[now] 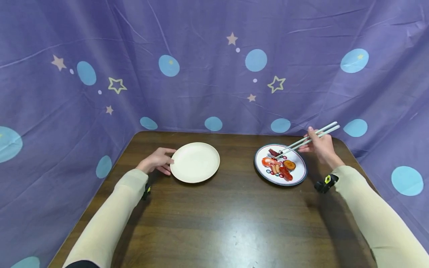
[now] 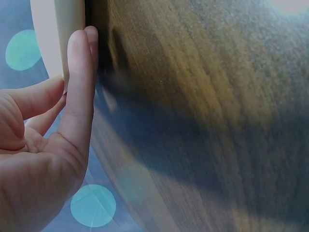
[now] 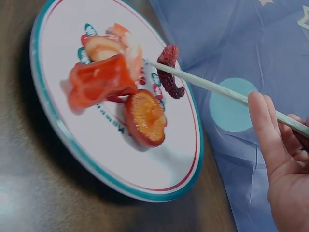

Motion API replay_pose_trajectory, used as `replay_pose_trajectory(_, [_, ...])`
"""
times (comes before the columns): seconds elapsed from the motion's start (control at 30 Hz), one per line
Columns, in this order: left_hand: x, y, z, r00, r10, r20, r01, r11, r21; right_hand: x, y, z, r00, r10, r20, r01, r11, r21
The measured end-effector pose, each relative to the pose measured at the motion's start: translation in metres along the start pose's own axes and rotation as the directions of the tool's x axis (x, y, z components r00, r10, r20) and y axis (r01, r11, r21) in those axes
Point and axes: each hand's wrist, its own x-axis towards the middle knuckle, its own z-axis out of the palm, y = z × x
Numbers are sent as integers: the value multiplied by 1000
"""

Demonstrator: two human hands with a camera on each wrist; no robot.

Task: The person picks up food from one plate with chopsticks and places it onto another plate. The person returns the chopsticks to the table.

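My left hand (image 1: 157, 160) holds the rim of a cream plate (image 1: 195, 162), the thumb and fingers at its left edge. In the left wrist view, straight fingers (image 2: 79, 77) lie along the plate's underside. Chopsticks (image 1: 301, 146) are gripped in my right hand (image 1: 323, 147), slanting down to a white plate with a blue-green rim (image 1: 299, 167). Their tips reach a dark red curved food piece (image 3: 170, 72); whether they pinch it I cannot tell. Beside it lie a shrimp-like orange piece (image 1: 269, 162), a round orange-brown slice (image 3: 145, 118), a glossy red piece (image 3: 99, 82) and a tan piece (image 3: 102, 47).
Both plates stand on the far half of a dark brown wooden table (image 1: 201, 216), with a wide gap between them. A purple curtain (image 1: 207, 93) with stars and blue spots hangs behind and along the sides. Small dark cameras (image 1: 326, 183) are strapped to the wrists.
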Motion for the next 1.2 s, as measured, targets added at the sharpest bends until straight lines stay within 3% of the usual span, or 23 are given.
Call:
replay_pose_trajectory(0.4, [-1,2,0,1000,-9,-5,9,1000,17,10,-12,-2,990,80,117,-90,992,87])
replay_pose_trajectory(0.77, [-2,2,0,1000,-11,-4,11,1000,20,14,-16,1,987,121,107,-133,986,105])
replay_pose_trajectory(1.2, [-2,1,0,1000,-6,-1,6,1000,5,13,-19,4,988,117,100,-128,986,110])
